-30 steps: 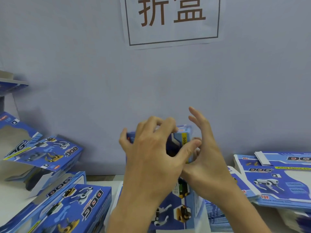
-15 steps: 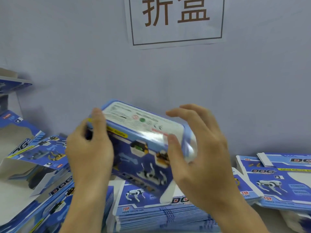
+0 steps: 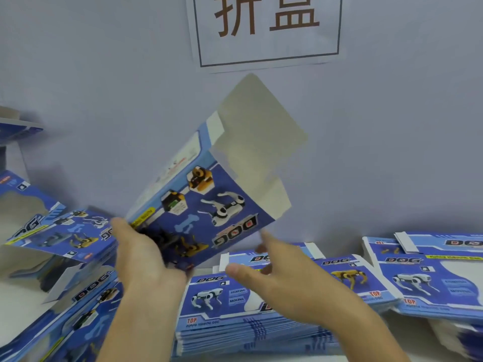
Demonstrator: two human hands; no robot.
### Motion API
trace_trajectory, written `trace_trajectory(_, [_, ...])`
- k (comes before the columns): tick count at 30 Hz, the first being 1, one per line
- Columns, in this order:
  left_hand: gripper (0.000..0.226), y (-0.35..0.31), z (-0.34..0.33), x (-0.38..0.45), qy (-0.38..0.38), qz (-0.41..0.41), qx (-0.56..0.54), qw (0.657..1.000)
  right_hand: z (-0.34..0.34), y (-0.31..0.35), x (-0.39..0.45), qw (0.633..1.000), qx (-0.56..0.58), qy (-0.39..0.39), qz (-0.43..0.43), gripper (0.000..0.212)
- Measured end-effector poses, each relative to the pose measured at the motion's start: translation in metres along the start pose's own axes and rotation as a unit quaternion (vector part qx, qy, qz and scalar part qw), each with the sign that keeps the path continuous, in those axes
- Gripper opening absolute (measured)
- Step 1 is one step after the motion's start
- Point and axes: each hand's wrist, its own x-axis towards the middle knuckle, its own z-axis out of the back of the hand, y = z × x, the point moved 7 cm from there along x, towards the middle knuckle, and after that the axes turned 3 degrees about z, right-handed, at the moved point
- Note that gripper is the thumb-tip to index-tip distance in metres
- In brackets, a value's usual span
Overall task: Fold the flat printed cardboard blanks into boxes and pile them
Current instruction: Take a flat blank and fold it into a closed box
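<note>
**Half-folded box held up in the left hand**

Head view: the left hand (image 3: 142, 254) grips the lower corner of a glossy blue printed cardboard box (image 3: 201, 205), raised above the counter, long axis tilted up to the right, grey unprinted flaps open at its top end. The right hand (image 3: 282, 283) hovers just beside it, fingers spread, holding nothing. Below lies a stack of flat blue printed blanks (image 3: 235, 317); folded boxes (image 3: 65, 236) crowd the left edge, partly cut off.

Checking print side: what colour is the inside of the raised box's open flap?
Plain unprinted grey-white flap, clearest in the head view.
</note>
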Motion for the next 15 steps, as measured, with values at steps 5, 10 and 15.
trace_trajectory(5, [0.048,0.047,-0.032,-0.020,0.114,0.123,0.092,0.982,0.040,-0.012,0.000,0.940,0.236,-0.231,0.082,0.081])
trace_trajectory(10, [0.039,0.061,-0.040,-0.028,0.224,0.113,0.262,0.932,0.076,-0.021,-0.014,0.863,0.340,-0.343,0.149,0.072])
trace_trajectory(15, [0.017,0.010,-0.042,-0.021,0.101,-0.212,0.415,0.879,0.079,-0.043,-0.010,0.878,0.373,-0.288,0.087,0.073])
